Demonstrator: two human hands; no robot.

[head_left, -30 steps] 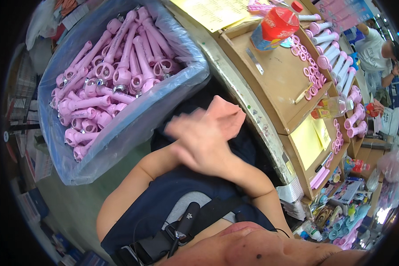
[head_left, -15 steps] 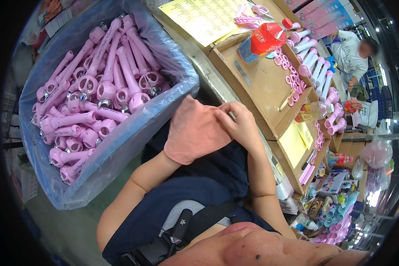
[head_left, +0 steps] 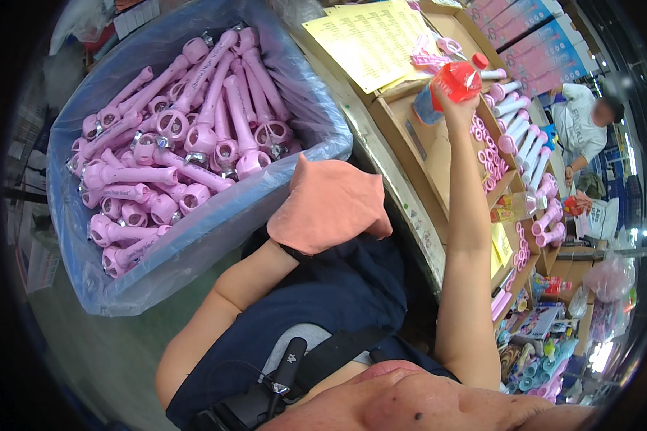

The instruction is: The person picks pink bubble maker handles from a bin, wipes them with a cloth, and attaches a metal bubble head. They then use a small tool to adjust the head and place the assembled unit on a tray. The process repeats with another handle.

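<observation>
Pink cloth (head_left: 327,208) beside the bin (head_left: 194,251) hides the left hand, openness unclear; right of the bin, the right hand (head_left: 460,108) grips a bottle (head_left: 461,80).

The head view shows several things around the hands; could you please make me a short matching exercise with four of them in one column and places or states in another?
Things
1. Cloth
2. Red-blue bottle
3. Pink wands
4. Printed sheet

Places or states
A. Inside the blue bag
B. In the grasp of the right hand
C. Yellow, with rows of print
D. Covering the left hand, which is hidden from view

Right pairs: 1-D, 2-B, 3-A, 4-C.
</observation>
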